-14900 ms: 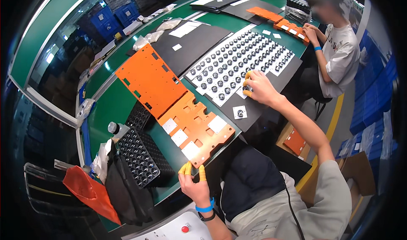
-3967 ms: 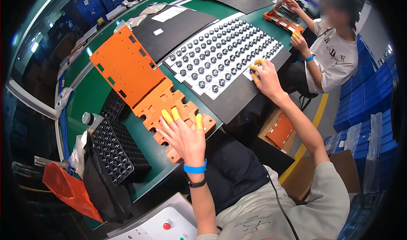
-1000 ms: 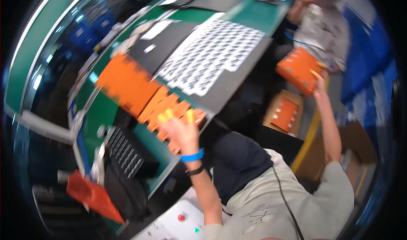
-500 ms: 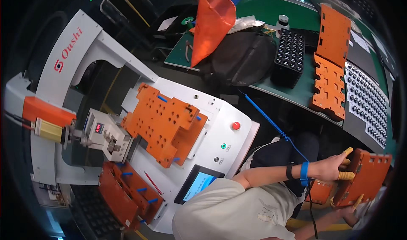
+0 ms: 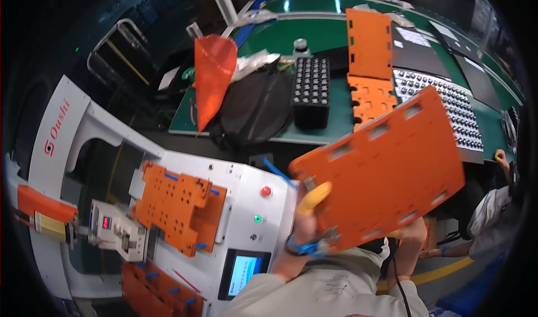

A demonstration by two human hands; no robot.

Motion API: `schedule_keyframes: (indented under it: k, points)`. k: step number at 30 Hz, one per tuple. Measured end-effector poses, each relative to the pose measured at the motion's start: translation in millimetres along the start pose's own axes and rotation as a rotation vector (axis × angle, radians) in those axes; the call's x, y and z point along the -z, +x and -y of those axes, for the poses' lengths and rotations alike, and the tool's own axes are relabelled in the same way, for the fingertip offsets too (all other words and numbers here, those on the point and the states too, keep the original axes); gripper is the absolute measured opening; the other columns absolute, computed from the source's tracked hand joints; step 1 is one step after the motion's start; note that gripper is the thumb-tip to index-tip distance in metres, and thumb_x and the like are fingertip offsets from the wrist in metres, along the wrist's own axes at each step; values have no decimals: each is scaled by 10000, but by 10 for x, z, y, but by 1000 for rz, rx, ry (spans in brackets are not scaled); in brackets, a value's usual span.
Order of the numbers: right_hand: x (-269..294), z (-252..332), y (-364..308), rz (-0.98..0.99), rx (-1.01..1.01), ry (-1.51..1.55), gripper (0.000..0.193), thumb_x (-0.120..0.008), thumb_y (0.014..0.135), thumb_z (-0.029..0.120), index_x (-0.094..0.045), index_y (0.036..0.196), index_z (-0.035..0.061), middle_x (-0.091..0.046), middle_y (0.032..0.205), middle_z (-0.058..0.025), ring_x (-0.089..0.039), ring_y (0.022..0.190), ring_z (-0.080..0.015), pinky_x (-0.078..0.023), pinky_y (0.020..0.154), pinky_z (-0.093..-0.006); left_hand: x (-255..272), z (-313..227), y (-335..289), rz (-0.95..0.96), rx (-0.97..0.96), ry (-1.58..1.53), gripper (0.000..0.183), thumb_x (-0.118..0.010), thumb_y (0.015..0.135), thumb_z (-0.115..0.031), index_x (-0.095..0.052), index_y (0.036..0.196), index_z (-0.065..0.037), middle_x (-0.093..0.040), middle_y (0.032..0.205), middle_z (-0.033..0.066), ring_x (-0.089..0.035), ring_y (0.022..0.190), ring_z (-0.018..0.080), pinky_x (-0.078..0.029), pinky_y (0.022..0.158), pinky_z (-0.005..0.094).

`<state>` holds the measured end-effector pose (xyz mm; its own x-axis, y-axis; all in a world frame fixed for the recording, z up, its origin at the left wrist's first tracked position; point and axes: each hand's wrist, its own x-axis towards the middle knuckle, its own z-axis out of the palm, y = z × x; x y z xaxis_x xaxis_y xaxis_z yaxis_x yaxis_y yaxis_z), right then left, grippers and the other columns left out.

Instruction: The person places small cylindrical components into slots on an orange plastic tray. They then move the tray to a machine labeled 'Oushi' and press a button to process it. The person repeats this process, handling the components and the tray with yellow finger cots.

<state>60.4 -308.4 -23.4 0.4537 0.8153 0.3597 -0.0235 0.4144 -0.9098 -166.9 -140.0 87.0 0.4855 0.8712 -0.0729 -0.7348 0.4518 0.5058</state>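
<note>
A large orange plate (image 5: 386,171), with slots along its edges and metal latches on its left side, is held tilted in front of my chest. My left hand (image 5: 307,213), with yellow finger covers and a blue wrist strap, grips the plate's left edge by the latches, the thumb over its face. At the lower right edge my right hand (image 5: 412,233) supports the plate, its fingers mostly hidden behind it. To the left, an orange perforated fixture plate (image 5: 171,202) with blue pins sits on the white machine (image 5: 246,174).
On the green bench (image 5: 336,135) are a black cell holder (image 5: 311,90), an orange panel (image 5: 370,42), a white tray of round cells (image 5: 462,118), a black bag (image 5: 255,109) and an orange cone-shaped bag (image 5: 213,79). At right, a co-worker's hand (image 5: 501,158) rests near the bench edge.
The orange plate has come from the far right to in front of me, raised and turned to show its broad face. Both hands moved with it. The view has swung right.
</note>
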Motion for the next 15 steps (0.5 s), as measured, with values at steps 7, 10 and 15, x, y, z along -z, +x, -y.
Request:
schedule_keyframes:
  k: [7,10,15]
  points:
    - [-374,56,333,-62,-377,563,601,-684,870,253,-491,1390,23,-601,1324,-125,-586,1209,-249,-475,1040,-425,525,-692,-518,88,-122,22,625,-608,948,-218,-369,1479,9,-562,1355,187,-634,1182,276,-559,973,397]
    - [-608,-7,646,41,-502,697,546,-629,891,249,-504,1375,28,-605,1320,-128,-590,1206,-256,-478,1041,-421,568,-937,-725,-62,11,155,504,-614,972,-214,-465,1398,10,-627,1249,124,-662,1095,183,-573,893,325]
    - [-1299,-118,1171,445,-771,926,471,-538,926,241,-526,1350,35,-611,1314,-133,-596,1202,-267,-483,1042,-415,575,-897,-1299,-352,-116,158,508,-611,995,-306,-493,1403,-27,-647,1215,66,-654,1080,154,-538,937,307]
